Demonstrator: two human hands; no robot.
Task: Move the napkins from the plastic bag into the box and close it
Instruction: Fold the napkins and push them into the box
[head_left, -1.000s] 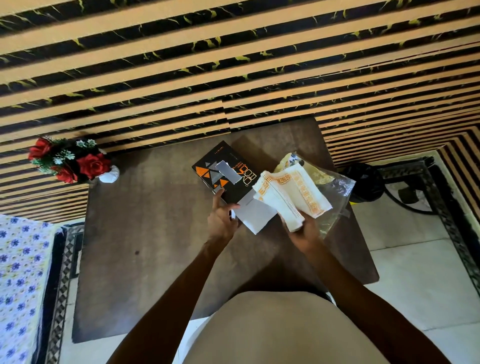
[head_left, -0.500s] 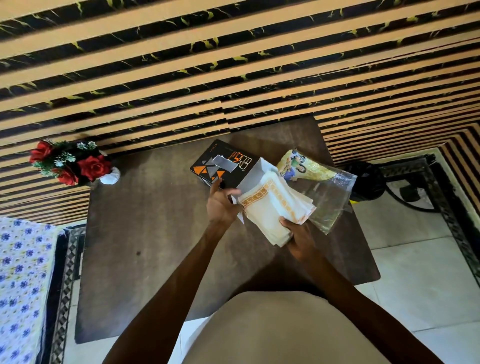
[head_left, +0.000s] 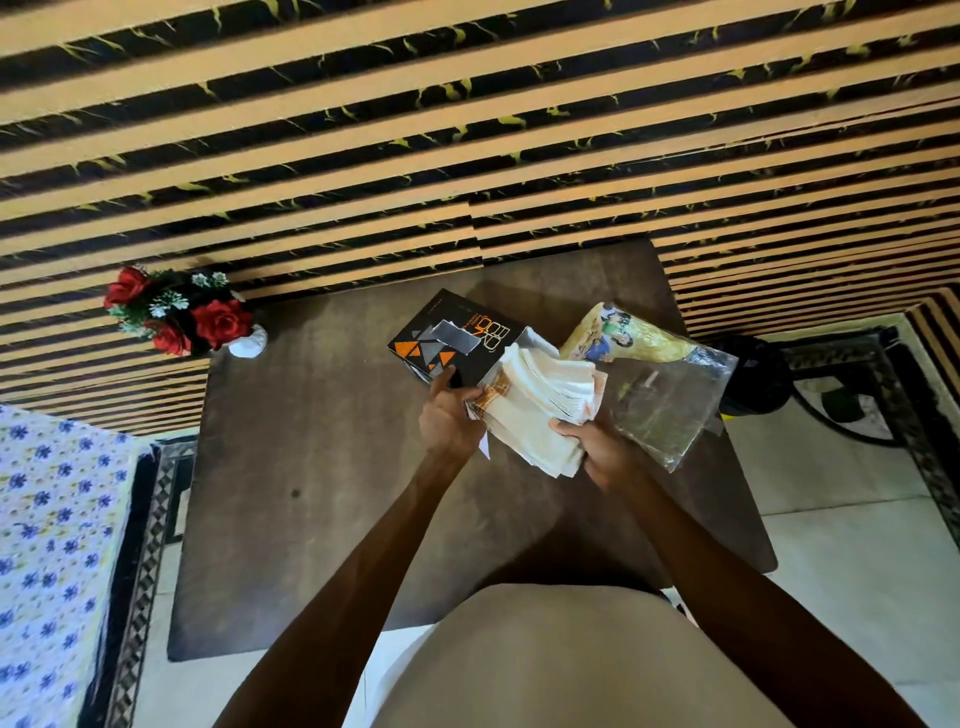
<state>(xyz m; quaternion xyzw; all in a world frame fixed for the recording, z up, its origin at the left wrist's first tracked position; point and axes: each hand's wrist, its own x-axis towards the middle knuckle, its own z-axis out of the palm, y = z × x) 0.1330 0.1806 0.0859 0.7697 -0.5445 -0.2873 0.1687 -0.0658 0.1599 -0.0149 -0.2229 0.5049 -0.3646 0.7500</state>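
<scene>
Now: napkins (head_left: 540, 410) at box (head_left: 457, 340) | plastic bag (head_left: 660, 400) right | roses (head_left: 176, 312) far left

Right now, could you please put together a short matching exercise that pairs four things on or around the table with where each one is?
Things:
1. napkins
2. plastic bag
3. box
4. flower vase

Places:
A. at the table's far left corner, by the striped wall
B. lying on the table to the right of the hands
C. held between both hands, at the box's open end
D. lying on the table, black with orange triangles, steadied by the left hand

Pairs: 1-C, 2-B, 3-D, 4-A
</scene>
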